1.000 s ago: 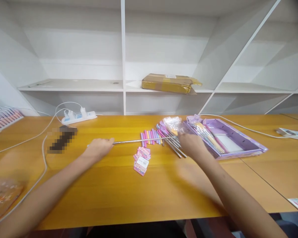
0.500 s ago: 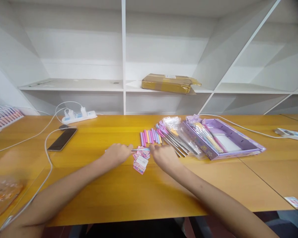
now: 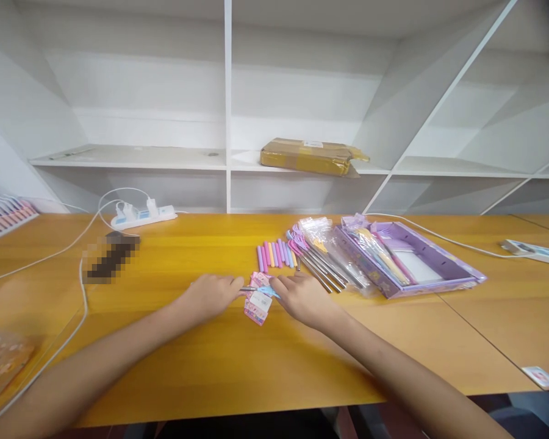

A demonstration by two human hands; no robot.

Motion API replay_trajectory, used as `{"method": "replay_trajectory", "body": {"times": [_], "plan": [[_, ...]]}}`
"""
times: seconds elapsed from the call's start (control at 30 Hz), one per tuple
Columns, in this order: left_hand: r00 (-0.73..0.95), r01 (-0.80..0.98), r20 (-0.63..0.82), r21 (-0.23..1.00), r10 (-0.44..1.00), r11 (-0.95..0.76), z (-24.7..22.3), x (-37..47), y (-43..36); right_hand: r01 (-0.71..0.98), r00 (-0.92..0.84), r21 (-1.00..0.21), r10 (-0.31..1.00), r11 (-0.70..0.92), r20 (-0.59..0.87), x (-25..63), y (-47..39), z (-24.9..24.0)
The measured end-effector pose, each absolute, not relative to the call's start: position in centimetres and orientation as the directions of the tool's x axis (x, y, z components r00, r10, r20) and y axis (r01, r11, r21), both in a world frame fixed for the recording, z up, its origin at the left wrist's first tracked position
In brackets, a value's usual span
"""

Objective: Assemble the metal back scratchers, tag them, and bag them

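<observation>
My left hand (image 3: 214, 297) is closed on the metal shaft of a thin rod (image 3: 251, 288). At the rod's other end my right hand (image 3: 304, 299) pinches a light blue piece (image 3: 268, 291). Both hands hover low over a small pile of pink printed cards (image 3: 257, 312). Behind them lies a row of pastel sticks (image 3: 277, 253) in pink, purple, blue and orange. Beside my right hand rest several metal rods with pink and purple tops (image 3: 320, 265), next to clear plastic bags (image 3: 348, 265).
A purple box (image 3: 443, 253) with wrapped pieces stands at the right. Power strips (image 3: 144, 216) with white cables, a pixelated dark object (image 3: 113, 258) and an orange bag (image 3: 2, 360) are at the left. A taped carton (image 3: 308, 156) sits on the shelf.
Both hands have moved slightly nearer me with the rod, and more of its light blue end shows between them. The view has shifted a little.
</observation>
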State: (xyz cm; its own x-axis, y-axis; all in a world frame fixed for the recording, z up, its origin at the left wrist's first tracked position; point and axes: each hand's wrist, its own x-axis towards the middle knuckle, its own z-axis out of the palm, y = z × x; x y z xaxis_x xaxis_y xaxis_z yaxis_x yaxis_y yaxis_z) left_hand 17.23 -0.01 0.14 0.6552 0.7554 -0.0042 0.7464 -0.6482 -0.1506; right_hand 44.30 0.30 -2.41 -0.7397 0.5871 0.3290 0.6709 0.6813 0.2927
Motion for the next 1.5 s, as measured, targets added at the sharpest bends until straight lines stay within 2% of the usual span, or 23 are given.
{"method": "replay_trajectory", "body": {"times": [0.13,0.37,0.6,0.7,0.83,0.97,1.07,1.17,1.23,1.3,1.5], "plan": [[0.657,0.735,-0.018,-0.211,0.754,-0.645,0.2,16.4,0.0,0.652,-0.752,0.305,0.538,0.694,0.381,45.1,-0.1,-2.2],[0.581,0.784,-0.017,-0.260,0.814,-0.564,1.4,12.5,0.5,0.684,-0.720,0.332,0.528,0.649,0.450,49.5,-0.2,-0.8],[0.574,0.803,0.025,-0.210,0.818,-0.557,2.2,8.2,0.7,0.664,-0.733,0.420,0.425,0.619,0.531,57.4,0.1,-0.2],[0.549,0.824,0.066,-0.208,0.834,-0.526,2.8,5.4,0.9,0.714,-0.689,0.438,0.440,0.546,0.576,63.1,-0.1,-0.3],[0.498,0.863,0.100,-0.156,0.862,-0.480,2.9,1.4,1.2,0.837,-0.547,0.410,0.522,0.363,0.655,71.9,-1.2,-1.3],[0.518,0.856,0.115,-0.076,0.848,-0.512,2.0,0.0,1.2,0.933,-0.358,0.231,0.670,0.275,0.650,76.3,-3.1,-3.2],[0.496,0.868,0.129,-0.043,0.859,-0.495,1.5,0.3,1.1,1.000,-0.026,0.019,0.812,0.019,0.583,76.4,-4.1,-3.7],[0.447,0.894,0.087,-0.006,0.890,-0.448,1.4,0.9,1.0,0.949,0.314,-0.128,0.845,-0.287,0.434,75.5,-4.2,-2.8],[0.429,0.903,0.035,0.012,0.903,-0.430,1.3,1.6,0.8,0.903,0.428,-0.128,0.829,-0.410,0.360,74.7,-3.9,-1.9],[0.417,0.909,0.003,0.012,0.909,-0.417,1.2,2.3,0.6,0.882,0.464,-0.090,0.818,-0.463,0.340,73.7,-3.4,-1.0],[0.413,0.911,0.068,-0.020,0.908,-0.413,1.7,2.2,1.0,0.892,0.426,-0.022,0.825,-0.451,0.372,71.2,-1.5,1.2]]}}
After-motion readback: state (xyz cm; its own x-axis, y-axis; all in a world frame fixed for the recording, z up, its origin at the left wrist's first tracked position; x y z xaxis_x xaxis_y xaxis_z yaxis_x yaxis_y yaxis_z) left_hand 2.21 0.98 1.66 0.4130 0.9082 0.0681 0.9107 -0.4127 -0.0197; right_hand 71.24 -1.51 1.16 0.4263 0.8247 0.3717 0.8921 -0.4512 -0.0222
